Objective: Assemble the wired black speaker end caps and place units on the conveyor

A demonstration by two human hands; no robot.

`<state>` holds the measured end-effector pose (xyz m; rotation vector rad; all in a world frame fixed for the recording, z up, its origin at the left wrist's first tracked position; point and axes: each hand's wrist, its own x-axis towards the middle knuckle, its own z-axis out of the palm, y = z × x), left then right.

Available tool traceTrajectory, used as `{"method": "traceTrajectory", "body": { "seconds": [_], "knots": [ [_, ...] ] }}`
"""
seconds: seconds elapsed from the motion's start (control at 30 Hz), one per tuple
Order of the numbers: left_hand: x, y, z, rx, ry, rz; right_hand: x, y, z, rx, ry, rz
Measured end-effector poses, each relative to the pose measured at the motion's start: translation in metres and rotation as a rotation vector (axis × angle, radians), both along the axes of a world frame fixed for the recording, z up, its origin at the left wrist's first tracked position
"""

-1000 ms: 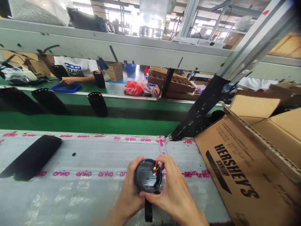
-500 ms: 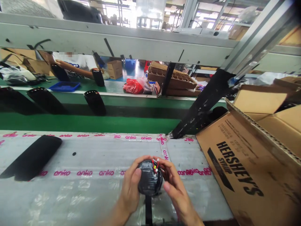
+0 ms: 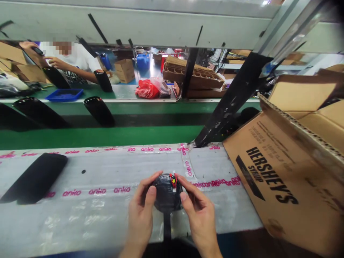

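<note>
Between my two hands, over the plastic-covered bench, is a round black part (image 3: 164, 195) with a dark, shiny face. Red wires (image 3: 172, 181) with small white connectors and a yellow spot lie at its upper right edge. My left hand (image 3: 143, 206) wraps its left side, thumb on the near edge. My right hand (image 3: 199, 208) grips the right side, its thumb near the rim. A black strip (image 3: 167, 227) runs down from the part toward me. Whether the strip is joined to it, I cannot tell.
A black sleeve-like piece (image 3: 44, 175) lies on the bench at left. A Hershey's carton (image 3: 268, 172) stands at right beside a dark slanted post (image 3: 228, 102). Beyond, a green conveyor (image 3: 139, 136) carries black cylinders (image 3: 99, 111). A co-worker (image 3: 77, 64) sits across, near a blue tray (image 3: 64, 94).
My view has tilted down a little. My right thumb has come in against the part's right rim. Across the line, the co-worker has raised one hand with a dark object.
</note>
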<state>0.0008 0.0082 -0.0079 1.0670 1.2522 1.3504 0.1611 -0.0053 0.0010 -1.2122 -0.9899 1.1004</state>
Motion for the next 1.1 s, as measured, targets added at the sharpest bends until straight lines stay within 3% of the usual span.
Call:
{"method": "traceTrajectory", "body": {
  "seconds": [0.07,0.27,0.4,0.57,0.7,0.77,0.87,0.97,1.1],
  "knots": [
    [-0.003,-0.003,0.004,-0.033,-0.023,-0.045,-0.001,-0.004,0.003,-0.012,-0.016,0.001],
    [0.011,0.012,0.006,0.103,-0.052,-0.042,-0.004,0.006,0.0,-0.001,0.128,-0.035],
    [0.006,0.021,0.007,0.041,-0.104,-0.185,-0.004,0.012,-0.008,-0.001,0.183,-0.024],
    [-0.023,0.026,0.029,0.045,0.05,-0.459,0.0,0.011,-0.005,0.022,0.131,-0.015],
    [-0.036,0.03,0.045,-0.006,0.25,-0.491,0.001,0.008,0.005,-0.026,0.071,0.011],
    [-0.031,0.032,0.038,0.03,0.217,-0.478,-0.001,0.005,0.01,-0.049,0.046,0.007],
    [-0.015,0.033,0.013,0.139,0.007,-0.4,-0.002,-0.001,0.014,-0.073,0.013,0.0],
    [-0.001,0.032,-0.006,0.152,-0.083,-0.303,0.008,-0.004,0.01,-0.034,-0.008,0.103],
    [-0.001,0.033,-0.006,0.126,-0.066,-0.329,0.031,-0.002,-0.004,0.088,-0.109,0.322]
  ]
}}
